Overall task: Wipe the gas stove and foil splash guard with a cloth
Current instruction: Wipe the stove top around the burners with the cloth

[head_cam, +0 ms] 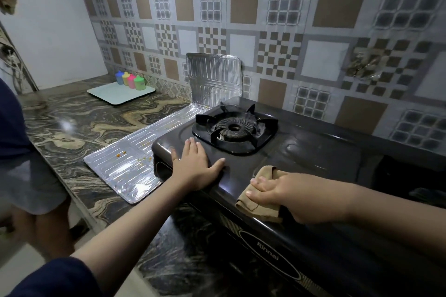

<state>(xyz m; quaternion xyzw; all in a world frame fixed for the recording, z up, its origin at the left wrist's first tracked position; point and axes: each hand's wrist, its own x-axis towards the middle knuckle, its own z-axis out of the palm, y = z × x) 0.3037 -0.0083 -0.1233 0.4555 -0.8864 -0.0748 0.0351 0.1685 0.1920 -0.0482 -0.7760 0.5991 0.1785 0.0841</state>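
Pressing a crumpled tan cloth onto the glossy black stove, the right hand lies flat; the left hand rests spread beside the ribbed foil.

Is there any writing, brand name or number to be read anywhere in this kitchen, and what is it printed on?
"Rinnai": in pale letters inside a dark oval on the front panel of the gas stove.
The coloured bottles on the tray show no readable label.
Nothing else here bears text.

Black gas stove on counter; tan cloth crumpled on its near edge; crumb-spotted foil splash guard lies left.
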